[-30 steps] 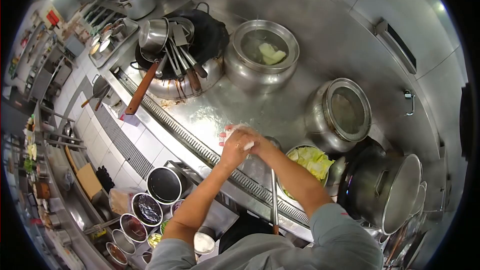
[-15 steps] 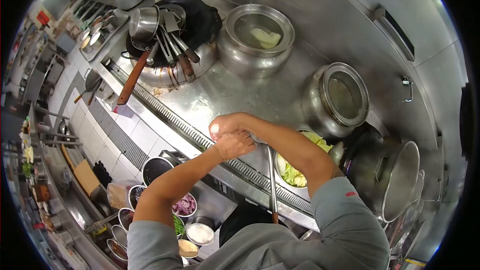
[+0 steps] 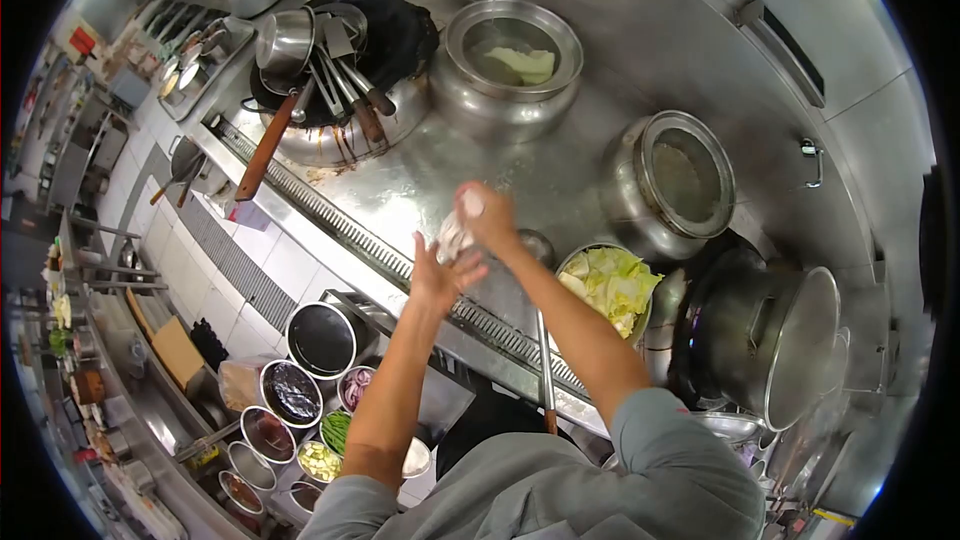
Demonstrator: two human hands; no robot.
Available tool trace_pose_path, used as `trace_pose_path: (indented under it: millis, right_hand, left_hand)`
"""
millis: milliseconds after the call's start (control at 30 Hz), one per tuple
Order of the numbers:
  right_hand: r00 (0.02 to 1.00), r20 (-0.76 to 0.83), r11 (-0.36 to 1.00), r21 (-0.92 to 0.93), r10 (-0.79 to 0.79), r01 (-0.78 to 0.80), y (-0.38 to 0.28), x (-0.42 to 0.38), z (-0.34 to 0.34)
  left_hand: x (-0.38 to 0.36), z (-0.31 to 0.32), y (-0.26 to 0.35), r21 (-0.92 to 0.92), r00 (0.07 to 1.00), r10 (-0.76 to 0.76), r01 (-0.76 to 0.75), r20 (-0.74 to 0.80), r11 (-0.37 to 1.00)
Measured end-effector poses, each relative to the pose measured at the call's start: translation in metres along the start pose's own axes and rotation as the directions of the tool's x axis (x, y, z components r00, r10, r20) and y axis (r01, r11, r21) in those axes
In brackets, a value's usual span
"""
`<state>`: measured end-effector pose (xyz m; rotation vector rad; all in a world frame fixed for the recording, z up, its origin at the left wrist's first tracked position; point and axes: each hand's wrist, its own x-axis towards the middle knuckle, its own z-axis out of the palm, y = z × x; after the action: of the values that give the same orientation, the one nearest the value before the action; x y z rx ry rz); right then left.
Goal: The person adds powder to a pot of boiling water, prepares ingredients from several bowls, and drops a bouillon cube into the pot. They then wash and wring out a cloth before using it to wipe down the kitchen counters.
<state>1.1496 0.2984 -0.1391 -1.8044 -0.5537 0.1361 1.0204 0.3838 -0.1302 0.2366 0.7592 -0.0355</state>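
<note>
Over the steel counter, my right hand is closed on a whitish, crumpled cloth, somewhat blurred, with a pale part showing at the top of the fist. My left hand is just below the cloth, fingers spread, holding nothing. To the right of my hands stands a bowl of chopped cabbage. A ladle with a wooden handle end lies across the counter's front edge, beside my right forearm.
Two round steel pots stand at the back. A wok with utensils is at the upper left, and a large pot at the right. Several ingredient containers stand below left. A grate runs along the front edge.
My hands have come apart. The right one has moved up and right with the whitish cloth, now hanging loosely; the left has opened and lies slightly lower left. The cabbage bowl shows more fully.
</note>
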Motion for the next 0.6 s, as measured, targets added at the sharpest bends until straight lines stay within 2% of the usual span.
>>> trace_pose_path:
  millis: [33,100,133,167,200,233,267,300,333,367,433,467,500,567,600]
  right_hand:
    - [0.998,0.023,0.997,-0.040,-0.066,0.067,-0.010,-0.018,0.004]
    - [0.997,0.051,0.993,-0.097,-0.058,0.063,-0.025,-0.057,0.015]
    - [0.984,-0.058,0.949,0.280,0.169,-0.147,-0.026,-0.068,0.018]
    - [0.910,-0.075,0.724,0.634,0.408,-0.273,-0.028,-0.075,0.021]
    - [0.792,0.008,0.361,0.887,0.611,-0.288,-0.028,-0.076,0.023]
    - [0.721,0.147,0.201,0.905,0.677,-0.374,-0.026,-0.076,0.021]
    - [0.637,0.286,0.032,0.898,0.716,-0.438,-0.021,-0.077,0.017]
    - [0.544,0.421,-0.139,0.864,0.726,-0.483,-0.015,-0.080,0.012]
    - [0.581,0.579,-0.200,0.785,0.571,-0.586,0.030,-0.090,0.018]
    - [0.571,0.682,-0.102,0.678,0.457,-0.728,0.033,-0.090,0.013]
    - [0.455,0.854,0.166,0.425,0.253,-0.890,0.035,-0.066,0.002]
    - [0.377,0.913,0.332,0.310,0.158,-0.891,0.034,-0.050,-0.001]
    - [0.283,0.954,0.477,0.204,0.099,-0.855,0.029,-0.036,0.005]
    - [0.052,0.998,0.736,0.015,0.028,-0.677,0.014,-0.010,0.021]
    - [0.106,0.994,0.847,0.070,-0.016,-0.528,0.003,-0.005,0.027]
  left_hand:
    - [0.024,-0.008,0.006,-0.045,0.998,0.017,-0.015,0.060,0.999]
    - [0.089,-0.032,0.004,-0.144,0.983,0.061,-0.035,0.176,0.989]
    - [0.089,-0.023,0.004,-0.125,0.990,0.032,-0.015,0.138,0.992]
    - [0.073,-0.009,0.001,0.078,0.972,0.225,-0.230,0.072,0.970]
    - [0.047,0.010,-0.005,0.290,0.906,0.420,-0.415,0.047,0.863]
    - [0.026,0.022,-0.012,0.490,0.800,0.596,-0.547,0.069,0.678]
    - [0.017,0.024,-0.018,0.759,0.697,0.705,-0.527,0.131,0.381]
    - [0.001,0.026,-0.025,0.884,0.524,0.770,-0.456,0.363,-0.107]
    - [-0.007,0.026,-0.027,0.760,0.419,0.658,-0.519,0.626,-0.392]
    - [-0.014,0.024,-0.029,0.552,0.301,0.468,-0.548,0.831,-0.628]
    - [-0.034,0.023,-0.023,0.299,0.208,0.216,-0.626,0.954,-0.720]
    - [-0.037,0.024,-0.018,0.162,0.149,0.085,-0.652,0.985,-0.741]
    - [-0.037,0.021,-0.015,0.050,0.092,-0.017,-0.674,0.996,-0.737]
    - [-0.034,0.021,-0.009,-0.166,-0.021,-0.211,-0.697,0.977,-0.698]
    - [-0.034,0.021,-0.009,-0.185,0.013,-0.265,-0.681,0.964,-0.709]
